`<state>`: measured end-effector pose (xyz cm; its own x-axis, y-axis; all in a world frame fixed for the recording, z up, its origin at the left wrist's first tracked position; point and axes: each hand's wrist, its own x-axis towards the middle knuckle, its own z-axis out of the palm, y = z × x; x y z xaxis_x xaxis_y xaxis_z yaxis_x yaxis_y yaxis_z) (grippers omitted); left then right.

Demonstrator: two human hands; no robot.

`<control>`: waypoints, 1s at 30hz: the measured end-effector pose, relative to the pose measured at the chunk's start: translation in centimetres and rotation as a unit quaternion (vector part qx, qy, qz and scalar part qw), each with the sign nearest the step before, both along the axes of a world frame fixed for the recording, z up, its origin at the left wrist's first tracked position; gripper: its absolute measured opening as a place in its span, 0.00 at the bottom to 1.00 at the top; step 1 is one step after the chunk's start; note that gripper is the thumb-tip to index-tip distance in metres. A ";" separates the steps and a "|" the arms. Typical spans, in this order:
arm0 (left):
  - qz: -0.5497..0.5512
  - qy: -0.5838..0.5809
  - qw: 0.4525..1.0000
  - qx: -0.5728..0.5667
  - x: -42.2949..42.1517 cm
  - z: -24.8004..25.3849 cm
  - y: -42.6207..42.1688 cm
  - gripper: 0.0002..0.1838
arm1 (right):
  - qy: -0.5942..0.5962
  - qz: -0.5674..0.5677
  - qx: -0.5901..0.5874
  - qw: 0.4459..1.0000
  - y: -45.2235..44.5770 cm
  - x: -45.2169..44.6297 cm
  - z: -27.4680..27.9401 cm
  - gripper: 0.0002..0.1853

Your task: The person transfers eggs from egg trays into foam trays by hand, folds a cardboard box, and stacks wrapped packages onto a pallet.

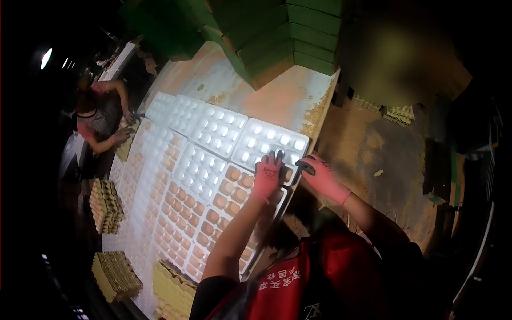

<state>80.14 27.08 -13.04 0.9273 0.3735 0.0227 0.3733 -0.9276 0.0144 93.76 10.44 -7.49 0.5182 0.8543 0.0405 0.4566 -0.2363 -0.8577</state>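
Head view: white foam tray [274, 136] sits at the right edge of the surface [224, 80], lying flat, bare cups up. Long axis looks to run left to right across the picture, dropping a bit toward the right – right end points at the surface's edge.

Left hand [268, 177], in a pink glove with black fingertips, is over the tray's near side, fingers stretched away from the body. Right hand [322, 177], gloved the same, is at the tray's right near corner, fingers bent, forearm coming in from lower right over the floor [373, 154]. Grip of either hand: cannot tell if clenched on the rim or just resting, undersides hidden.

Just left of the tray, more bare white trays [217, 128] in a row. Nearer the body, trays of brown eggs [181, 208], side by side in a slanted grid; one egg-filled tray partly hidden by the left forearm.

Green cartons [314, 34] stacked on the far part of the surface. Left side: pulp-tray stacks, one with eggs [106, 205], two more nearer [116, 274] [173, 293]. Co-worker [98, 117] far left, pink gloves too, both hands at a yellowish pulp tray [125, 148]. Wearer's red vest [330, 261] at bottom; surroundings dark.
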 end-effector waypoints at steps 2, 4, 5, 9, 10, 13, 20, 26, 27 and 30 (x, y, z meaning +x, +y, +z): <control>0.010 -0.104 0.991 -0.083 -0.5 -0.7 -0.3 0.31 | 0.007 0.007 0.033 0.999 2.2 0.7 0.8 0.13; 0.073 -0.129 0.984 -0.100 -1.9 1.3 -1.7 0.29 | -0.056 0.022 0.071 0.996 5.9 1.3 1.5 0.13; 0.092 -0.184 0.966 -0.155 -2.7 2.9 -2.2 0.30 | -0.077 0.022 0.084 0.993 7.9 1.2 1.2 0.13; 0.120 -0.220 0.955 -0.161 -9.6 4.7 -4.0 0.23 | -0.334 0.024 0.042 0.941 14.8 0.8 -4.7 0.21; 0.130 -0.220 0.953 -0.160 -12.1 5.6 -4.3 0.21 | -0.343 0.043 0.012 0.938 15.2 1.0 -6.3 0.22; 0.228 -0.241 0.935 -0.123 -22.0 7.8 -6.5 0.20 | -0.354 0.129 -0.036 0.925 15.0 -0.5 -6.7 0.21; 0.686 -0.275 0.671 0.051 -54.0 11.2 -19.7 0.21 | -0.285 0.103 0.067 0.951 20.7 -11.9 -4.0 0.16; 0.635 -0.744 0.138 -0.158 -69.7 3.5 -33.4 0.05 | -0.102 0.562 0.185 0.799 19.5 -53.9 7.7 0.18; 0.625 -0.752 0.084 -0.192 -69.3 -0.4 -34.5 0.12 | -0.122 0.606 0.211 0.757 19.3 -59.8 7.2 0.19; 0.625 -0.683 0.255 -0.278 -66.1 0.2 -32.4 0.11 | -0.280 0.570 0.329 0.699 20.8 -74.0 1.5 0.17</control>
<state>14.07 -5.30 -12.80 -0.6562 0.6556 -0.3737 -0.3342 0.1915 0.9228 19.76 31.22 -5.94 -0.7383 0.3993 0.5436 0.3331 0.9166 -0.2210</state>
